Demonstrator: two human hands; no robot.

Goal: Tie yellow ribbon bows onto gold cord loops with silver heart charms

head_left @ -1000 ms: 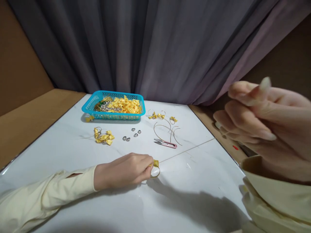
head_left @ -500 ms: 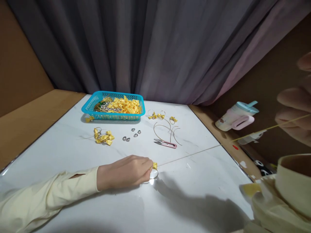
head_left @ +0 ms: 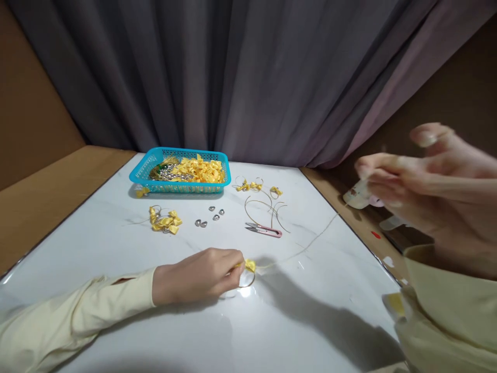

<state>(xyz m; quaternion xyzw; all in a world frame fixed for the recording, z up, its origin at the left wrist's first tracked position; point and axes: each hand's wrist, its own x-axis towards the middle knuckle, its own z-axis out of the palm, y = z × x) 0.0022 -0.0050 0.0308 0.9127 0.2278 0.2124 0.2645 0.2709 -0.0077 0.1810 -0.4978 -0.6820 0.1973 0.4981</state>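
Observation:
My left hand (head_left: 205, 274) rests low over the white table, thumb and fingers pinched on a yellow ribbon bow (head_left: 250, 265). A thin loop of cord (head_left: 252, 280) hangs from the bow beside my fingertips. From the bow a pale thread (head_left: 306, 247) runs slackly right and upward towards my right hand (head_left: 423, 181). That hand is raised at the right, blurred by motion, with one finger standing apart from the others. Whether its fingers grip the thread does not show clearly. Ahead of my left hand lie pink-handled thread snips (head_left: 264, 230) and several silver heart-shaped beads (head_left: 216, 217).
A blue basket (head_left: 178, 189) at the back holds yellow bows and beaded strands. Bows with cord loops (head_left: 165, 223) lie at the left, others (head_left: 254, 185) at the back right. Cut cord pieces (head_left: 277, 210) lie by the snips. A cup (head_left: 356, 197) is partly behind my right hand.
My right hand has come leftward and further into view. The thread, taut before, now sags. My left hand has stayed nearly in place, with more of the bow showing.

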